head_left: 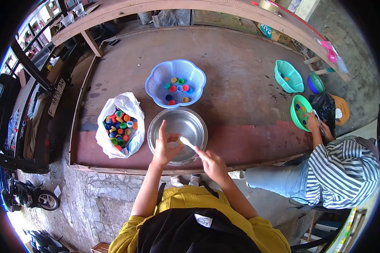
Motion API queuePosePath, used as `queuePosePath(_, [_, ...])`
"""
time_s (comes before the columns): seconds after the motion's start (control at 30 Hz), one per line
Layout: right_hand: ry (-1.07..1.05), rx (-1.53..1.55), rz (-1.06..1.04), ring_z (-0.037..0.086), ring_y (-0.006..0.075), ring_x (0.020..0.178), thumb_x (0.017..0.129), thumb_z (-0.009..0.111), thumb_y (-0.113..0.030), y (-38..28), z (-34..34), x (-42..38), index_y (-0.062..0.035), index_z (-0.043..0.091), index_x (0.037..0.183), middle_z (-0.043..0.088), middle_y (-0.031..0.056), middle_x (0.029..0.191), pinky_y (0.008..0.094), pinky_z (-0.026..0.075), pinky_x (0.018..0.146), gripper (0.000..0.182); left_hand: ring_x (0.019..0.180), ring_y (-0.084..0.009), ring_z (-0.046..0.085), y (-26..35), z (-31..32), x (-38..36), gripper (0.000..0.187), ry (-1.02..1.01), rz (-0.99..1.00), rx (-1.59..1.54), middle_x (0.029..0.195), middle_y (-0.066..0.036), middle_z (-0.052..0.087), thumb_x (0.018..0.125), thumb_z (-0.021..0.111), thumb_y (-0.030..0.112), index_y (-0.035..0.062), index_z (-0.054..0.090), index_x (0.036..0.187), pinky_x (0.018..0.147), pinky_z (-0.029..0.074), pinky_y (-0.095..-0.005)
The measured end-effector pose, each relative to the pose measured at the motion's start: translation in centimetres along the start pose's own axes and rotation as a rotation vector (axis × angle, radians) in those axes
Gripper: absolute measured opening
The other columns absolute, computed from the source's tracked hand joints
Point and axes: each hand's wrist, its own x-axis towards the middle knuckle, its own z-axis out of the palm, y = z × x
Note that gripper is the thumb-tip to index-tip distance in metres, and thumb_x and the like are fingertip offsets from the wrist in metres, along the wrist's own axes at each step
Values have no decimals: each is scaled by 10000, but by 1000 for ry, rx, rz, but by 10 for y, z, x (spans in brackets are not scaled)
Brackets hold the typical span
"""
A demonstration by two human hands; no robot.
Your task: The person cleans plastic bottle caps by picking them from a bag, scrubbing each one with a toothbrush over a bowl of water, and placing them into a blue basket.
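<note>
We find the left hand [164, 146] above the metal bowl [199, 124], index finger raised, its hold unclear; the right hand [215, 165] grips a white brush [187, 143].

Before you, a brown desk [240, 97] bears a metal bowl [196, 124], a blue basket [155, 80], a white bag [135, 105] of caps [120, 125], a teal basket [288, 68] and a green bowl [294, 117].

The round silver metal bowl [199, 126] is smooth and glossy. The blue scalloped basket [153, 86] is perforated plastic with a light sheen; the slim white tool [187, 143] looks like smooth plastic. Small multicoloured plastic caps [121, 125] sit in a thin, crinkled white plastic bag [107, 147]. The brown rectangular tabletop [240, 76] is matt and scuffed, the grey concrete floor [109, 189] rough and cracked.
</note>
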Motion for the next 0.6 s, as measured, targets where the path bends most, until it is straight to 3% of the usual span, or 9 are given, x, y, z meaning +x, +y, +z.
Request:
queuePosePath(0.07, [-19, 25, -21, 545, 291, 578, 809, 561, -5, -1, 4, 1, -224, 485, 1320, 501, 109, 702, 408, 455, 514, 561, 854, -228, 663, 1, 1, 1, 1047, -6, -12, 8, 942, -155, 656, 644, 767, -17, 14, 75, 1429, 801, 528, -325])
queuePosePath(0.17, [47, -66, 152, 555, 287, 602, 792, 557, 34, 9, 3, 11, -201, 523, 1288, 520, 114, 716, 402, 465, 558, 550, 833, -221, 664, 8, 1, 1, 1063, -10, -47, 44, 918, -145, 662, 632, 773, -13, 14, 72, 1431, 787, 530, -314])
queuePosePath(0.3, [-23, -14, -77, 571, 287, 616, 803, 538, 46, -4, 5, 3, -170, 533, 1279, 553, 123, 733, 392, 462, 555, 522, 811, -213, 664, 5, -1, 3, 1082, -2, -29, 53, 903, -136, 664, 620, 788, 2, 16, 72, 1432, 772, 532, -302])
queuePosePath(0.43, [102, -17, 106, 548, 273, 552, 781, 561, 11, 8, 5, 8, -226, 490, 1320, 501, 104, 683, 392, 473, 513, 593, 822, -202, 660, 6, 0, -1, 1080, 20, -68, 15, 905, -137, 661, 611, 793, -1, 19, 89, 1430, 774, 532, -302])
queuePosePath(0.47, [153, 73, 35, 542, 280, 549, 783, 563, 12, 4, 4, 5, -222, 498, 1313, 492, 103, 674, 409, 462, 513, 583, 831, -199, 658, 4, -1, 1, 1071, 26, -57, 8, 911, -140, 659, 614, 792, -5, 18, 95, 1427, 780, 532, -302])
queuePosePath(0.5, [43, 29, 39, 548, 293, 562, 791, 552, 17, -3, 1, 0, -217, 499, 1313, 520, 109, 697, 418, 460, 527, 574, 839, -195, 656, 1, -1, 1, 1063, 35, -49, -3, 916, -142, 657, 617, 791, -9, 16, 101, 1425, 787, 531, -302])
queuePosePath(0.57, [36, 82, -49, 562, 300, 598, 801, 545, 10, -3, 9, -6, -199, 502, 1309, 550, 117, 730, 418, 467, 554, 551, 861, -192, 652, -3, 0, 0, 1038, 31, -64, -36, 940, -148, 651, 633, 787, -14, 11, 110, 1419, 799, 530, -302])
queuePosePath(0.6, [63, 69, 42, 576, 301, 632, 801, 544, 15, 3, 12, -6, -188, 504, 1306, 568, 125, 758, 416, 471, 568, 546, 874, -191, 649, -2, 0, 0, 1021, 22, -85, -58, 959, -152, 646, 646, 784, -15, 8, 114, 1417, 806, 529, -301])
